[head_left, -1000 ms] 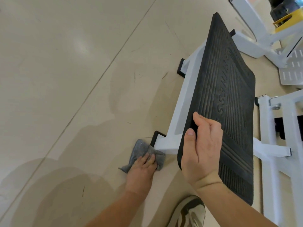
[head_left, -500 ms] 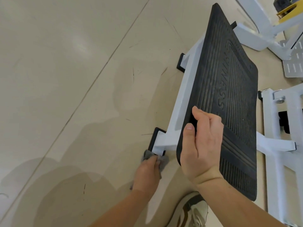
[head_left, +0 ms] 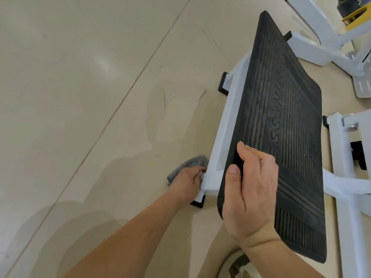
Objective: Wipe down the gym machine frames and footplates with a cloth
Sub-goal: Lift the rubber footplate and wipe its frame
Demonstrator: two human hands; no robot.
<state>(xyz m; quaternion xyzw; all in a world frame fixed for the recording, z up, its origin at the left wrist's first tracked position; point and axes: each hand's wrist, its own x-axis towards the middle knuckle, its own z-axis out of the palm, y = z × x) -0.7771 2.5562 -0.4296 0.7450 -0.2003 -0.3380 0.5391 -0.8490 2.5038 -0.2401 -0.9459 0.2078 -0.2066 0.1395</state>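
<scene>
A black ribbed rubber footplate [head_left: 285, 125] sits tilted on a white steel frame [head_left: 226, 125] above the beige floor. My right hand [head_left: 249, 189] grips the footplate's near left edge, thumb on the rim and fingers curled over the top. My left hand [head_left: 186, 183] holds a grey cloth [head_left: 190, 163] pressed against the outer side of the white frame's near corner. Part of the cloth is hidden under the hand. A black rubber foot [head_left: 197, 203] of the frame shows just below that hand.
More white machine frame [head_left: 345, 177] runs along the right, with a bolt near its top. Another white machine base [head_left: 309, 45] with a yellow part stands at the upper right. My shoe [head_left: 239, 265] is at the bottom edge. Open tiled floor [head_left: 80, 97] spreads left.
My left hand has slid the cloth from the floor by the frame's foot up along the frame's outer side. My right hand has kept its grip on the footplate edge.
</scene>
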